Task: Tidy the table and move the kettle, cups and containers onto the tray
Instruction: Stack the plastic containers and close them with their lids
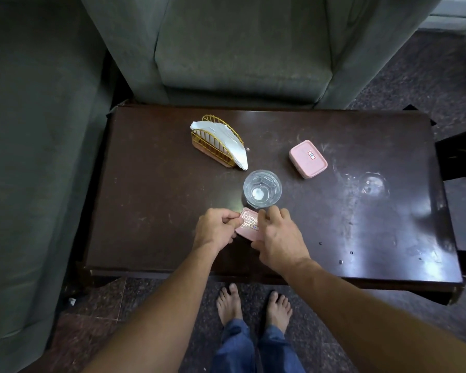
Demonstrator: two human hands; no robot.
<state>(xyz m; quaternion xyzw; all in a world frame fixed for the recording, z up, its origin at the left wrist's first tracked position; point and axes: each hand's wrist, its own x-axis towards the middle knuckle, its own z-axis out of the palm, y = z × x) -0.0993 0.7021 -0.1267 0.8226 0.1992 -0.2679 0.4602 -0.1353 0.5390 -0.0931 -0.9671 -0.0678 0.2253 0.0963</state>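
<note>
Green sofa [38,146] runs along the left side of the table [151,200], green armchair [242,49] sits right behind its far edge. Table itself is dark brown wood, glossy, with wet smears and a ring mark on its right half. Person stands at the table's near edge, barefoot, blue jeans, both bare forearms reaching over the top. On the table's far-left area: gold wire napkin holder [213,146] on a pink base, white napkins [223,141] fanned out of it, leaning toward the table centre. Clear drinking glass [262,188] upright near table centre, just in front of the holder; can't tell if there's liquid in it, only a white glare spot at the bottom. Closed pink container [308,158] right of the glass, flat on the table, small label on its lid, well apart from both hands. Second small pink container [249,224] sits near the table's front edge, just in front of the glass, patterned top face showing. Left hand [215,230] curled, fingers pinched on that small container's left end. Right hand [277,238] closed over its right side, fingers wrapped round the edge and hiding part of it. Both hands grip the same piece. A few tiny dark specks on the table's right front area, too small to identify.
</note>
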